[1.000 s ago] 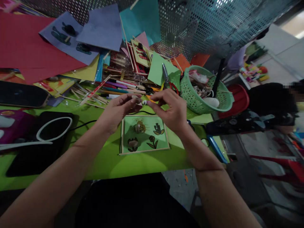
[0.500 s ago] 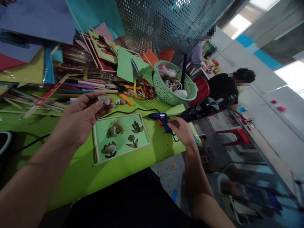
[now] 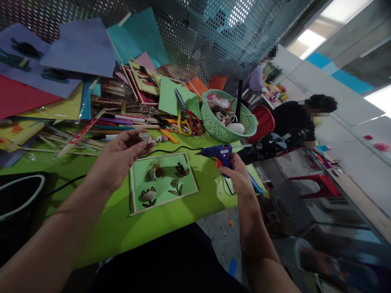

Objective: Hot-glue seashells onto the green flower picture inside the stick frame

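Observation:
Between the thumb and fingers of my left hand [image 3: 122,156] is a small pale stone [image 3: 146,137], held above the far left corner of a framed picture. My right hand [image 3: 237,173] grips the handle of a blue glue gun [image 3: 218,152], whose nozzle points left and whose small red light shows. The green picture [image 3: 165,179] has a thin wooden stick frame and lies on the table between my hands. On it are a crab-like figure [image 3: 155,169] with a stone, a tulip shape bearing a stone [image 3: 148,196], a flower and another dark plant shape.
A green basket [image 3: 210,122] of odds and ends stands behind the glue gun. Scissors [image 3: 185,118], pens, wooden sticks and coloured paper sheets [image 3: 79,47] crowd the back. A black cord runs behind the picture. Other people [image 3: 290,120] are at the far right.
My right hand has closed round the glue gun's handle and lifted it slightly. My left hand still holds the stone. The whole view has shifted, with objects appearing farther right and lower.

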Tool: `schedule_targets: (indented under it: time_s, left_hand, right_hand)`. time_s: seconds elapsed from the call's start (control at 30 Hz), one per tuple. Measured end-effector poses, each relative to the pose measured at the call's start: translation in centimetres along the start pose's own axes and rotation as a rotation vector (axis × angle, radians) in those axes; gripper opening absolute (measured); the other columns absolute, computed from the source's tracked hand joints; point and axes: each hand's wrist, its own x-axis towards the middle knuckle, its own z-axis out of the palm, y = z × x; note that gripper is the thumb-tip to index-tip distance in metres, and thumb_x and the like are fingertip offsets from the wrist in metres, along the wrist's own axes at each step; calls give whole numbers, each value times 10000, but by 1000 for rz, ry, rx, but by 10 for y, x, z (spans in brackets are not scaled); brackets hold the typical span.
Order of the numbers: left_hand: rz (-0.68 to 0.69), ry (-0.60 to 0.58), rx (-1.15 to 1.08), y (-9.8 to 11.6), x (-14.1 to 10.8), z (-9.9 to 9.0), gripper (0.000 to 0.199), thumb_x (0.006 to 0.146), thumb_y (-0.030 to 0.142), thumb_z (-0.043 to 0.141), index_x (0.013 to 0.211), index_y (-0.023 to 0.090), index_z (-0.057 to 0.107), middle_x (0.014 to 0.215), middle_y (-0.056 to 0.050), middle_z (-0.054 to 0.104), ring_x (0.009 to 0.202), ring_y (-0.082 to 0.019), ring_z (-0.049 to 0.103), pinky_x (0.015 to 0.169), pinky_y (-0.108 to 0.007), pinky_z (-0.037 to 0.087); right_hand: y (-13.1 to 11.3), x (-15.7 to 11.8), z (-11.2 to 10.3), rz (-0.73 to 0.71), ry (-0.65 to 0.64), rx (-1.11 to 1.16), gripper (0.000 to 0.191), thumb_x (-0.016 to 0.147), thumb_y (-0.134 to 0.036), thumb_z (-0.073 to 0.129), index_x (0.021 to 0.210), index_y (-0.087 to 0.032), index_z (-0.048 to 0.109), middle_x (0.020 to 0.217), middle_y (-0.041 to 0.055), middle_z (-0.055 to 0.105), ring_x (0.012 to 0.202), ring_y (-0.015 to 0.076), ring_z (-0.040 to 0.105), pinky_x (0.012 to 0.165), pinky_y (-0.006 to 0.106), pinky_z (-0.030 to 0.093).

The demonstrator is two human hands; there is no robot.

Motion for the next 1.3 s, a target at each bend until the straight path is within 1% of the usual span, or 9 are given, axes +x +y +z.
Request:
schedule_targets:
  time_s: [0.07, 0.13, 0.23, 0.37, 0.47, 0.57, 0.73, 0.93, 1.3]
  left_hand:
    - [-8, -1, 4, -1, 0, -1, 205, 734, 215, 850, 903, 256, 741, 908, 49, 755, 908, -145, 704, 877, -299, 575]
    - [-15, 3, -13, -2, 0, -2, 229, 721, 210, 863, 911, 234, 737, 899, 39, 753, 891, -132, 703, 873, -273, 577]
    - [-37, 0, -45, -3, 0, -4, 307, 691, 218, 891, 956, 197, 736, 904, 10, 757, 853, -118, 697, 862, -245, 583]
    - [-69, -24, -41, -2, 1, -6, 370, 685, 235, 898, 1017, 179, 746, 954, -13, 760, 856, -123, 702, 864, -242, 579]
    - [-83, -39, -54, -1, 0, -6, 413, 676, 248, 913, 1049, 182, 747, 971, -24, 768, 875, -139, 714, 851, -246, 582]
    - [-97, -35, -72, -1, 0, -6, 423, 668, 258, 925, 1043, 183, 744, 987, -37, 775, 895, -158, 723, 866, -275, 591]
    - [-95, -42, -59, -3, 0, -8, 389, 678, 284, 929, 1002, 178, 740, 984, -41, 778, 905, -161, 723, 880, -283, 591]
    - [-127, -78, 2, -5, 1, -8, 394, 705, 286, 916, 1042, 182, 739, 975, -39, 769, 866, -139, 712, 843, -248, 577]
    - [-117, -148, 61, -6, -1, -9, 335, 741, 295, 886, 1037, 202, 759, 951, -21, 743, 836, -126, 678, 861, -261, 550]
  right_hand:
    - [-15, -3, 5, -40, -31, 113, 415, 637, -275, 784, 1003, -216, 598, 949, 20, 689, 805, 184, 631, 703, 300, 512]
    - [-29, -1, 12, -37, -115, 194, 406, 658, -279, 770, 1035, -222, 630, 919, 16, 695, 782, 181, 638, 703, 303, 513]
    - [-49, 10, 23, 22, -269, 318, 257, 703, -323, 694, 929, -224, 624, 723, -7, 636, 581, 156, 572, 584, 305, 471]
    - [-72, 31, 37, 9, -422, 484, 246, 676, -307, 676, 900, -213, 640, 750, 12, 666, 526, 127, 512, 513, 280, 393]
    - [-84, 41, 45, -25, -552, 476, 253, 743, -368, 695, 914, -181, 702, 723, 47, 686, 614, 163, 574, 543, 282, 409]
    - [-89, 46, 55, -95, -623, 402, 301, 825, -458, 713, 908, -171, 746, 703, 54, 699, 622, 159, 577, 562, 279, 418]
    - [-85, 42, 69, -168, -639, 318, 366, 846, -540, 746, 941, -188, 775, 743, 48, 715, 631, 135, 573, 569, 255, 426]
    - [-80, 31, 69, -203, -622, 272, 386, 836, -559, 758, 948, -190, 763, 869, 71, 739, 704, 144, 590, 595, 248, 452]
    - [-86, 26, 71, -192, -590, 151, 479, 778, -637, 763, 867, -169, 718, 833, 69, 713, 611, 121, 527, 586, 263, 475]
